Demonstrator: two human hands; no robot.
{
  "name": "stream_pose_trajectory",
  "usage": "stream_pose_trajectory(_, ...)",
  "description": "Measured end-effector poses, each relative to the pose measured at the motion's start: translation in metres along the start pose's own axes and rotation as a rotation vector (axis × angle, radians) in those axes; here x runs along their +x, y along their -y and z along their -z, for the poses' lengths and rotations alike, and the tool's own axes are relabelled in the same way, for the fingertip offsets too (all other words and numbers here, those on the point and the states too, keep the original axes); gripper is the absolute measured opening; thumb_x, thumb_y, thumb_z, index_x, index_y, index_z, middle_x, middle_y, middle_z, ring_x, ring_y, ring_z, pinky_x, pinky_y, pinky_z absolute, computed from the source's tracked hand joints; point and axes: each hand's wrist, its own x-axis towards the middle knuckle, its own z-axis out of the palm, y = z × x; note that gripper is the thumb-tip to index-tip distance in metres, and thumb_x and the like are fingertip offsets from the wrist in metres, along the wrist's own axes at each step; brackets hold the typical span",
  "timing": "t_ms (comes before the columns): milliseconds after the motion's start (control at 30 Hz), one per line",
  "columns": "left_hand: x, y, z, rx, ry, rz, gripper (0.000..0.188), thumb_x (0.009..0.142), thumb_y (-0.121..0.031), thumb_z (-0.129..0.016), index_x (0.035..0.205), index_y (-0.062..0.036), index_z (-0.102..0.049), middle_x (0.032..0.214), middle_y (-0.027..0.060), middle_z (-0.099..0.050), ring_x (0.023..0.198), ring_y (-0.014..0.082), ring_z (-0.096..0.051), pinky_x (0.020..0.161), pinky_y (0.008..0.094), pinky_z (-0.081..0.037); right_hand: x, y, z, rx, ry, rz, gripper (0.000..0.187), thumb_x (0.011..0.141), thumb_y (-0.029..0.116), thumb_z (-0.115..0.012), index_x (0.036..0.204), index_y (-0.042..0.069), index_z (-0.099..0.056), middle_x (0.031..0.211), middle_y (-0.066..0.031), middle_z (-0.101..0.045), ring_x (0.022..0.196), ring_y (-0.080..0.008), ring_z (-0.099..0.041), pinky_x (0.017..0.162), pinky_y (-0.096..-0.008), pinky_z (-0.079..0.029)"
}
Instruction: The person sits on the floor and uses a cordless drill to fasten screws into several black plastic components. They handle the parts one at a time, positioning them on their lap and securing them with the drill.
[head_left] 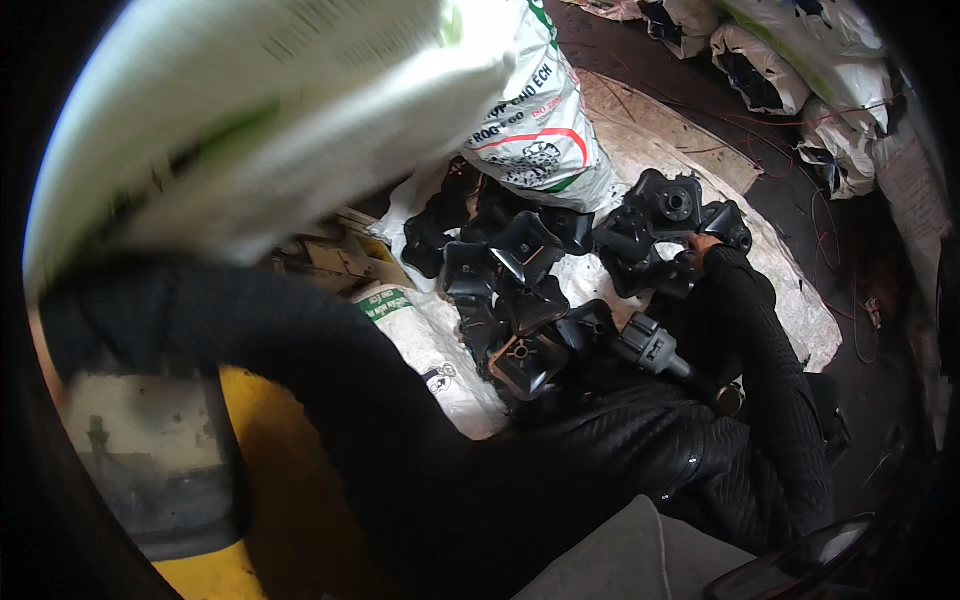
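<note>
A heap of black plastic parts (528, 247), squarish and flared with round hubs, lies on pale sacking. At the right end of the heap, my right hand (704, 246) has its partly visible fingers curled against a black plastic part (675, 203). My left arm reaches across to the left rim, where only a blurred strip of my left hand (50, 355) shows; its fingers are hidden. Just above that arm a large white sack (330, 110) with green marks is smeared by motion. Whether my left hand grips it, I cannot see.
A printed white sack (545, 140) stands behind the heap. Nearer lies a grey ribbed plastic piece (652, 346). At lower left is a yellow machine body (265, 450) with a pale window-like panel (150, 450). Filled white sacks (760, 65) and thin red strings (825, 220) lie far right.
</note>
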Motion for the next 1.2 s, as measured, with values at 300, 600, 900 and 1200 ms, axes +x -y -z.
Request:
stream_pose_trajectory(300, -0.084, 0.138, -0.092, -0.021, 0.467, 0.351, 0.042, 0.072, -0.027, -0.067, 0.101, -0.0017, -0.051, 0.098, 0.0153, -0.054, 0.084, 0.023, -0.059, 0.058, 0.0296, -0.048, -0.018, -0.013, 0.006, 0.285, -0.297, -0.025, 0.051, 0.075, 0.015, -0.059, 0.124, 0.012, -0.045, 0.107, -0.0152, -0.06, 0.101, -0.0307, -0.057, 0.087, -0.0372, -0.045)
stream_pose_trajectory(600, -0.335, 0.238, 0.04, 0.308, 0.979, 0.802, 0.049, 0.073, -0.024, -0.067, 0.111, -0.004, -0.043, 0.108, 0.0152, -0.049, 0.089, 0.0227, -0.058, 0.056, 0.0284, -0.047, -0.047, -0.003, 0.01, 0.327, -0.357, 0.077, 0.048, 0.078, 0.014, -0.059, 0.124, 0.012, -0.046, 0.11, -0.0142, -0.058, 0.098, -0.0269, -0.058, 0.085, -0.0349, -0.045)
stream_pose_trajectory(900, -0.434, 0.21, 0.111, 0.287, 1.068, 1.005, 0.059, 0.073, -0.022, -0.067, 0.12, -0.0062, -0.035, 0.118, 0.015, -0.044, 0.094, 0.0224, -0.056, 0.054, 0.0273, -0.046, -0.147, -0.003, 0.004, 0.006, -0.701, -0.014, 0.029, 0.081, 0.02, -0.056, 0.11, 0.015, -0.058, 0.112, -0.0069, -0.058, 0.111, -0.0253, -0.049, 0.095, -0.0378, -0.035)
stream_pose_trajectory(1200, -0.447, 0.212, 0.028, 0.06, 0.951, 0.946, 0.069, 0.073, -0.02, -0.067, 0.129, -0.0085, -0.027, 0.128, 0.0149, -0.038, 0.098, 0.0221, -0.054, 0.052, 0.0261, -0.044, -0.143, 0.008, 0.0, -0.183, -0.724, -0.094, 0.027, 0.081, 0.028, -0.056, 0.105, 0.017, -0.062, 0.111, -0.0004, -0.059, 0.113, -0.0211, -0.047, 0.098, -0.0397, -0.029)
